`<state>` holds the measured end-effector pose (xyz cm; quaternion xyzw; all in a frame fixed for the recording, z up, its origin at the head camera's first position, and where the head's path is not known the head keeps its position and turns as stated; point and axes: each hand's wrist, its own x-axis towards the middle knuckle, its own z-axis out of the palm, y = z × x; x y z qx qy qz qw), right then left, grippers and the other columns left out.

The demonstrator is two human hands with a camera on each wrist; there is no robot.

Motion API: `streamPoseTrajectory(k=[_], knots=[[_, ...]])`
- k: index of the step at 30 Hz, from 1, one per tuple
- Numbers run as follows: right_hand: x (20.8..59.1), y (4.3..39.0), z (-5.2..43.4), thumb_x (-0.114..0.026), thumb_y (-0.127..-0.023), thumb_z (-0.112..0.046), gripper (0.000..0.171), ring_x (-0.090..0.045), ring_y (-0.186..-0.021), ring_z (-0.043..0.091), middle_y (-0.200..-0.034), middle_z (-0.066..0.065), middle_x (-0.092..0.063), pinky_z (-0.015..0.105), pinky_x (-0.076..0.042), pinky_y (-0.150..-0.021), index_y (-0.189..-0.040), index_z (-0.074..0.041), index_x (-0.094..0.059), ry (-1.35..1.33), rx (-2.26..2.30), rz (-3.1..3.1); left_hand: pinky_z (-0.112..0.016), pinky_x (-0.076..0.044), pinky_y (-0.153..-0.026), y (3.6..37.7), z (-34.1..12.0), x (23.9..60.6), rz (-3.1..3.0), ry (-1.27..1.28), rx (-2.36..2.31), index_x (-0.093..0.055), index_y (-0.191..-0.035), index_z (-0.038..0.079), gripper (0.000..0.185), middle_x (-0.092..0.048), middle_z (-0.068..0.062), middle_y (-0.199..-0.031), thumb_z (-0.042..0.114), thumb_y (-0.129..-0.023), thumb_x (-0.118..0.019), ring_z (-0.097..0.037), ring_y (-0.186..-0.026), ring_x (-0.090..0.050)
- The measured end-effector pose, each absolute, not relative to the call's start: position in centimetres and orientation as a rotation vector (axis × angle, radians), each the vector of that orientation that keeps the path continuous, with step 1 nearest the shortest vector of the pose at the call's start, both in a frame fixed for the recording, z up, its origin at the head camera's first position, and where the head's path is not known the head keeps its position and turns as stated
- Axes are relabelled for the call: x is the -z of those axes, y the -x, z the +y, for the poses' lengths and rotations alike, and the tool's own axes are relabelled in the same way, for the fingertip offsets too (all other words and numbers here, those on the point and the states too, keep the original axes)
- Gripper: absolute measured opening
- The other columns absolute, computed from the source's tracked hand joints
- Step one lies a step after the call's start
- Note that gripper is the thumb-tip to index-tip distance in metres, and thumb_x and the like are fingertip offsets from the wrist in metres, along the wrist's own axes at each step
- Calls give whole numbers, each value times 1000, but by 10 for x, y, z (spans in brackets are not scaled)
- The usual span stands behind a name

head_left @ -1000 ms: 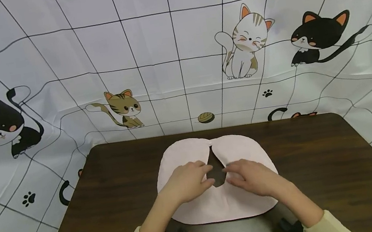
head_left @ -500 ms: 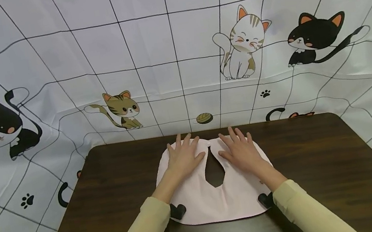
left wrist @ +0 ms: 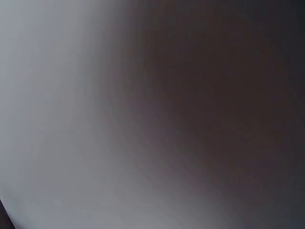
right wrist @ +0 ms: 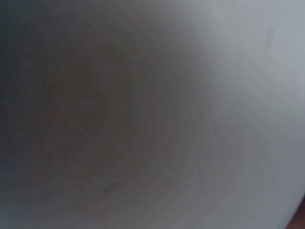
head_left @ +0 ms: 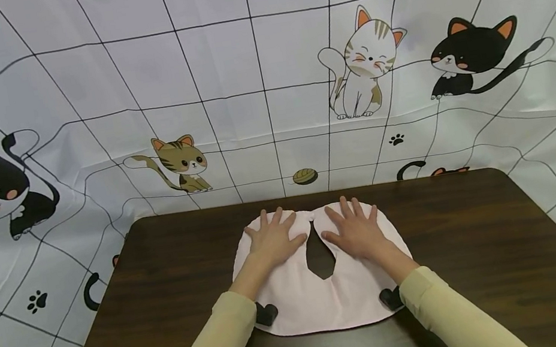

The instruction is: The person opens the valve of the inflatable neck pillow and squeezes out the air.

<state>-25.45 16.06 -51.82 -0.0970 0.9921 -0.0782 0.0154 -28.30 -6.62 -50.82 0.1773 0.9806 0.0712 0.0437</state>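
Note:
A pale pink cloth bib (head_left: pixel 326 308) lies flat on the dark wooden table, its teardrop neck opening in the middle and its two upper flaps meeting at the top. My left hand (head_left: pixel 271 244) rests on the left flap with fingers spread, the tips near the upper edge. On the right flap my right hand (head_left: pixel 357 233) lies likewise, fingers straight and spread. Both wrist views are dark and blurred, with pale cloth filling most of each.
The wooden table (head_left: pixel 169 312) spreads out on both sides of the bib. Behind it hangs a white grid-patterned sheet (head_left: pixel 228 66) printed with cartoon cats. A dark wrist-worn piece (head_left: pixel 265 314) overlaps the bib's lower left.
From curled near the neck opening, both hands moved outward and up onto the flaps with fingers spread. Over the last half second they slid slightly back toward me. The bib stays in place.

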Motion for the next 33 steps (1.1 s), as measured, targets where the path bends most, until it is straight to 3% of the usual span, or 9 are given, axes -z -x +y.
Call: streamPoseTrajectory(k=[14,21,27,33], knots=[[517,256,157,-47,-101,-63,75,-13,-152,50,-166,26,-19,86,-11,-103,-162,-21,-34,221,280,2945,-81,-32,-97,283,-67,501,2960,-574,-205,-51,-153,27,65,-44,-3,-159,63,-98,-53,-47,-146,-33],[507,256,158,-45,-103,-60,72,-17,-150,51,-164,27,-23,86,-14,-101,-161,-19,-37,242,290,2908,-81,-33,-96,286,-67,494,2892,-574,-203,-52,-153,26,67,-44,-3,-159,63,-97,-54,-47,-145,-35],[485,248,158,-42,-105,-58,70,-16,-151,51,-164,27,-25,83,-6,-106,-160,-15,-38,220,324,2892,-77,-38,-97,290,-71,477,2818,-559,-218,-50,-154,27,65,-42,-5,-160,62,-100,-52,-45,-145,-37],[482,236,166,-48,-105,-54,71,-18,-151,50,-164,27,-23,82,-10,-107,-161,-13,-34,242,348,3001,-75,-40,-96,277,-76,468,2962,-617,-243,-46,-156,20,65,-40,-13,-160,54,-102,-55,-46,-144,-36]])
